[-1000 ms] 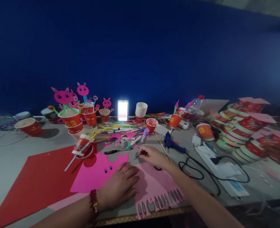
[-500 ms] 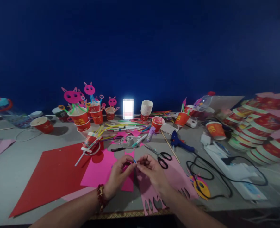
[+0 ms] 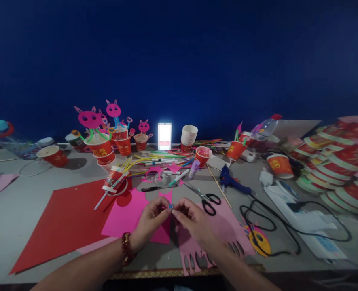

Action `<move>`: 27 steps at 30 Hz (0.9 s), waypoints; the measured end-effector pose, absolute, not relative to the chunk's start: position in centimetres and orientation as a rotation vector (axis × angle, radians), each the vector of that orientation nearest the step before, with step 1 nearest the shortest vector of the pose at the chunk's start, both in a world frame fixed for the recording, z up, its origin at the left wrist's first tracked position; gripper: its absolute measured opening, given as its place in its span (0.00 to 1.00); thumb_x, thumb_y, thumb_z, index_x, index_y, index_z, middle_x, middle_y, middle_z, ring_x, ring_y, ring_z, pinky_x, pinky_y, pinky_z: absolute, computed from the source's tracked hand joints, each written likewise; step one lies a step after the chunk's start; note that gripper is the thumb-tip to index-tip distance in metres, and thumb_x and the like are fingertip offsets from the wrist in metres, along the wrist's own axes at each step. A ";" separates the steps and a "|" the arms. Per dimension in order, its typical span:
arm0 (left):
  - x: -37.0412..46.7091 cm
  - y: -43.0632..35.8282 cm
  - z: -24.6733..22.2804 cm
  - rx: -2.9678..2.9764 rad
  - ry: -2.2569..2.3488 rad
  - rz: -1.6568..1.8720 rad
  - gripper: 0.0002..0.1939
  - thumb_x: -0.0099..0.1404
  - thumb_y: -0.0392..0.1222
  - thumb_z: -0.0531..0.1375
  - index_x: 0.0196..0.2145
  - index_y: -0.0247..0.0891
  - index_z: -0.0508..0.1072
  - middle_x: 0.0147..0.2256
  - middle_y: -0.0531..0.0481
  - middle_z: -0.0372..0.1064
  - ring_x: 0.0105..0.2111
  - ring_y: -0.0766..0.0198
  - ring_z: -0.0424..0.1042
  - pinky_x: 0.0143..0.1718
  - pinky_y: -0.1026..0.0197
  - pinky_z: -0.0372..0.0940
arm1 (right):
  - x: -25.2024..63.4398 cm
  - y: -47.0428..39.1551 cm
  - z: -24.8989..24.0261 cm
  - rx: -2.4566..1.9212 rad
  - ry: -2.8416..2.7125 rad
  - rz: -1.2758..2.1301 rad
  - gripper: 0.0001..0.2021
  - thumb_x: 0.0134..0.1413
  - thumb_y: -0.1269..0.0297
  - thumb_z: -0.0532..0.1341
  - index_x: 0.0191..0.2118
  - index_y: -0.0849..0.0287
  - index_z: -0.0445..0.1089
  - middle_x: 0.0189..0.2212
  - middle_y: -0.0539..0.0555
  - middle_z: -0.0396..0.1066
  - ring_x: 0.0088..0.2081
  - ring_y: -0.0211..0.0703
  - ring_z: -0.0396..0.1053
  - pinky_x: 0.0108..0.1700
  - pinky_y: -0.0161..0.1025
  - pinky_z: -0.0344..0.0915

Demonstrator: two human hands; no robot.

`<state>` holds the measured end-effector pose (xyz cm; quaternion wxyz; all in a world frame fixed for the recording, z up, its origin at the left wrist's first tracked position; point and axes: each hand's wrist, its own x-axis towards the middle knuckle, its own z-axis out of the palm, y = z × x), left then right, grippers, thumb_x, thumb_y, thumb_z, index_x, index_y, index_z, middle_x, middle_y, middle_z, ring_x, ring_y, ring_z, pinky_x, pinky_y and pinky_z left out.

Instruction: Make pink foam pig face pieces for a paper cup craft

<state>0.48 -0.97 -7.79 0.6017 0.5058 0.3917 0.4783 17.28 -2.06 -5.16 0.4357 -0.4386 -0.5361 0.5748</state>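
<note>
A small blue piece (image 3: pixel 170 206) is pinched between the fingertips of both hands above the front middle of the table. My left hand (image 3: pixel 153 220) has its thumb and forefinger closed on it from the left. From the right, my right hand (image 3: pixel 192 220) closes its fingertips on the same piece, and the two hands nearly touch. Under the left hand lies a bright pink sheet (image 3: pixel 124 220). A pale pink sheet (image 3: pixel 224 226) with slits cut along its front edge lies under the right hand. Black-handled scissors (image 3: pixel 207 200) rest just beyond the right hand.
A red sheet (image 3: pixel 57 222) covers the left front. Pink figures stand in red cups (image 3: pixel 100 149) at the back left. A blue glue gun (image 3: pixel 235 182), its cable and a white power strip (image 3: pixel 306 234) lie right, near stacked cups (image 3: pixel 342 157). Pens and straws (image 3: pixel 163 161) are behind.
The hands have drawn slightly closer together, and less of the blue piece shows between the fingertips. The whole view has shifted a little.
</note>
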 end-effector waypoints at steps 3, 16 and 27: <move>0.5 -1.1 -7.5 1.129 0.910 1.072 0.20 0.58 0.56 0.67 0.31 0.37 0.68 0.28 0.54 0.64 0.29 0.66 0.62 0.32 0.65 0.59 | 17.1 -1.9 -5.5 -1.089 -1.245 1.546 0.15 0.51 0.51 0.68 0.29 0.57 0.69 0.22 0.45 0.63 0.25 0.36 0.61 0.28 0.34 0.57; 0.6 -1.0 -7.0 1.121 0.902 1.066 0.19 0.59 0.55 0.67 0.30 0.36 0.70 0.28 0.54 0.64 0.29 0.67 0.61 0.32 0.65 0.57 | 16.9 -2.1 -6.6 -1.093 -1.239 1.539 0.15 0.52 0.52 0.67 0.27 0.57 0.66 0.21 0.43 0.61 0.23 0.35 0.60 0.26 0.33 0.58; 0.4 -1.1 -7.8 1.119 0.883 1.020 0.18 0.62 0.55 0.66 0.30 0.38 0.69 0.25 0.56 0.62 0.25 0.69 0.59 0.26 0.67 0.54 | 27.0 -1.1 -4.7 -1.692 -2.133 0.253 0.03 0.62 0.63 0.59 0.38 0.55 0.69 0.38 0.58 0.75 0.41 0.52 0.72 0.43 0.44 0.65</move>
